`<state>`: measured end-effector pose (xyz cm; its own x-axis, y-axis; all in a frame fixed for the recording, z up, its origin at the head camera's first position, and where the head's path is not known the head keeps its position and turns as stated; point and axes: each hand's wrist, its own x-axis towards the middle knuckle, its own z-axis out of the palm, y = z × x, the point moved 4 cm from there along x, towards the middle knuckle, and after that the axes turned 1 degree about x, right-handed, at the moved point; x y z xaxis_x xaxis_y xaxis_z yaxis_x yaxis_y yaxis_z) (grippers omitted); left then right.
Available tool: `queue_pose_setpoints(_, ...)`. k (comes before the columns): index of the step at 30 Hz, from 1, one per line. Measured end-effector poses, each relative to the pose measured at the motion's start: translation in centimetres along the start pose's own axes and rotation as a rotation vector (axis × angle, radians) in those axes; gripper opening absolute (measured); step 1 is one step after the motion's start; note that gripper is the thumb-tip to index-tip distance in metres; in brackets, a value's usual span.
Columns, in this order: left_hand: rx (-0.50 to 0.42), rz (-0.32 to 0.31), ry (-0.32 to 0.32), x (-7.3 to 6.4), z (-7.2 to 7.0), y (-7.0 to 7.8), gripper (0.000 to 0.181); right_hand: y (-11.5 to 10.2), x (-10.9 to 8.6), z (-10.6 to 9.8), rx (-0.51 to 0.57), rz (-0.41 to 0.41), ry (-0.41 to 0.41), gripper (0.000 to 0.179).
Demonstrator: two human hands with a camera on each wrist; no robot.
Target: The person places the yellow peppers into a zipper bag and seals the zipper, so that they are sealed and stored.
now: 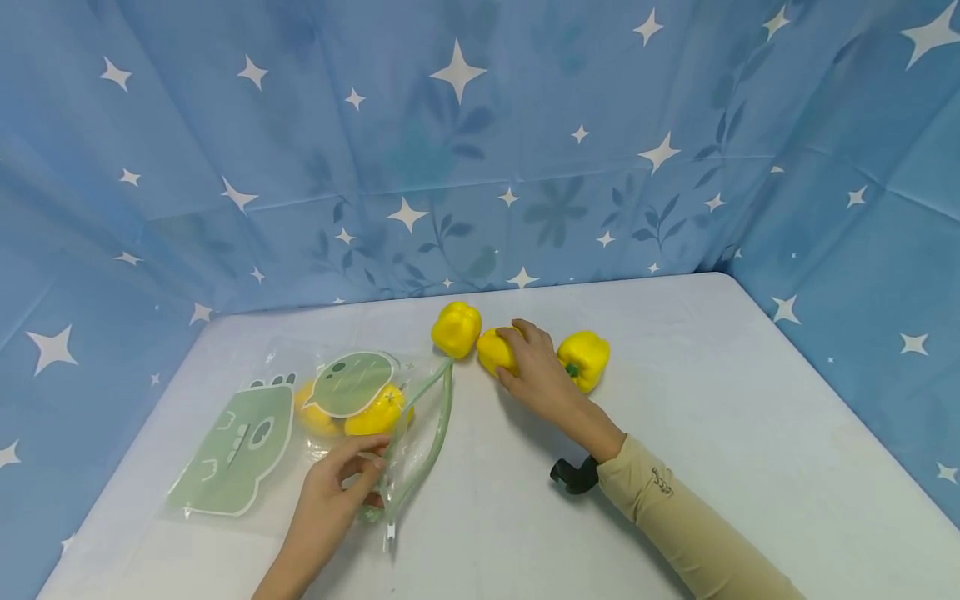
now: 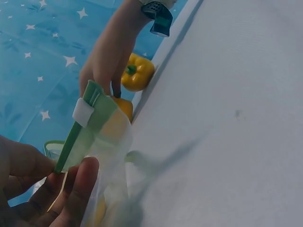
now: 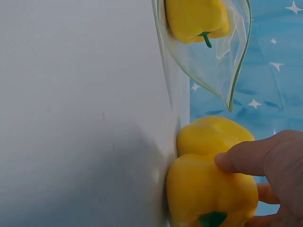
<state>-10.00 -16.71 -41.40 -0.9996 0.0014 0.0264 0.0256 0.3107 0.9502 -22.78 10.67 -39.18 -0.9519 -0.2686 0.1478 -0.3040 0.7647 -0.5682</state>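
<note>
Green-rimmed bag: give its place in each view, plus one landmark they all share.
Head: bag left of centre, its mouth toward the right.
Left wrist: bag left of centre, reaching the bottom edge, rim pinched by the left hand.
Right wrist: bag at top, right of centre, a yellow pepper inside.
Shared landmark: the right hand.
</note>
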Motion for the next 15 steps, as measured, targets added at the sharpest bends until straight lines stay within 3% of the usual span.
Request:
queue_pose_setpoints(5, -0.008, -0.009, -0.022, -0.04, 0.22, -0.02, 0.029, -0.10, 0.02, -0.10, 0.017, -0.006, 0.006, 0.055)
queue_pose_setpoints(15, -0.023, 0.001, -0.029, -0.05, 0.29, 0.08, 0.029, -0.30, 0.09, -0.53, 0.067, 0.056, -0.006, 0.056)
